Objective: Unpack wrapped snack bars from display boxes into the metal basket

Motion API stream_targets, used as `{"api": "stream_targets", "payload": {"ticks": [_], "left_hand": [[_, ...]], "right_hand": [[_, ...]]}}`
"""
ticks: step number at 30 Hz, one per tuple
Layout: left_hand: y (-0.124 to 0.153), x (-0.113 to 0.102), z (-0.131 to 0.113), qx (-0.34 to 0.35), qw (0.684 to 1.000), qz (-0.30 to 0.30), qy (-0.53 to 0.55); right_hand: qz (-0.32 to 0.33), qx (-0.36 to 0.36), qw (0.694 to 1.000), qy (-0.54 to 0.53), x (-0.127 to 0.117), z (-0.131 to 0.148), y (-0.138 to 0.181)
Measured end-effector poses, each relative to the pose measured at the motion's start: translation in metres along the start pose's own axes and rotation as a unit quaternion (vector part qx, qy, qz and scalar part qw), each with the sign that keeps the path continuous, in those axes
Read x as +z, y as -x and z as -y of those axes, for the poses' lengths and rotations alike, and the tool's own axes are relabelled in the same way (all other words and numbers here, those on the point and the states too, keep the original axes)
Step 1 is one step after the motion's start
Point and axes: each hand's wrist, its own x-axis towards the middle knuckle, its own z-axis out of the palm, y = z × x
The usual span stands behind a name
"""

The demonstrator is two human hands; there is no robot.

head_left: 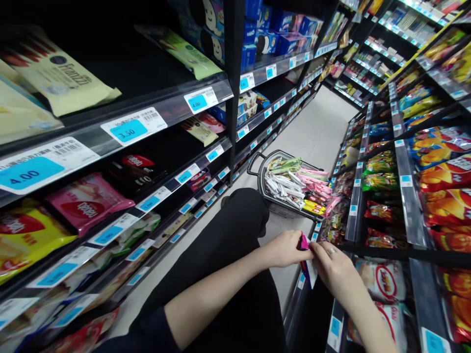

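Between my two hands is a small snack packet (311,275), purple-pink at its top and dark and white lower down. My left hand (287,249) is closed on its left side, with thumb and fingers pinched. My right hand (333,267), wearing a ring, grips the packet from the right, its fingertips meeting those of my left hand. The fingers cover much of the packet, so its label cannot be read. Beyond my hands, a dark shopping basket (262,184) stands on the floor, filled with green, white, pink and yellow snack packets (290,189).
Shelves with price tags (128,128) rise close on my left, bearing Franzzi packets (66,73) and nabati packets (86,201). The right shelves hold bagged snacks (445,171). My dark-trousered knee (246,211) is beside the basket. A pale floor aisle (320,117) runs ahead.
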Motion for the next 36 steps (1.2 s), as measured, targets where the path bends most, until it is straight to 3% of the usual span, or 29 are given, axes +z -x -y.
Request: {"api": "stream_targets", "payload": {"ticks": [6, 9, 12, 17, 21, 27, 31, 36], "left_hand": [[0.0, 0.002, 0.002, 0.039, 0.999, -0.002, 0.026], [0.002, 0.007, 0.001, 0.052, 0.997, -0.055, 0.025], [0.007, 0.01, -0.004, 0.062, 0.991, -0.115, 0.015], [0.011, 0.008, -0.012, 0.086, 0.984, -0.155, 0.036], [0.006, 0.006, -0.011, 0.076, 0.975, -0.179, 0.111], [-0.007, 0.007, 0.0, 0.005, 0.947, -0.182, 0.263], [-0.011, 0.003, 0.007, -0.059, 0.919, -0.146, 0.362], [-0.01, -0.002, 0.004, -0.066, 0.891, -0.125, 0.432]], "right_hand": [[-0.087, 0.023, 0.996, 0.028, 0.012, 0.002, 0.001], [-0.122, 0.024, 0.99, 0.059, 0.016, 0.004, 0.003], [-0.135, 0.033, 0.987, 0.085, 0.019, 0.005, 0.004], [-0.135, 0.029, 0.986, 0.094, 0.021, 0.006, 0.002], [-0.135, 0.029, 0.985, 0.104, 0.022, 0.005, 0.0], [-0.123, 0.037, 0.986, 0.107, 0.027, 0.008, -0.003], [-0.124, 0.044, 0.983, 0.124, 0.032, 0.015, -0.009], [-0.15, 0.113, 0.968, 0.167, 0.037, 0.024, -0.021]]}}
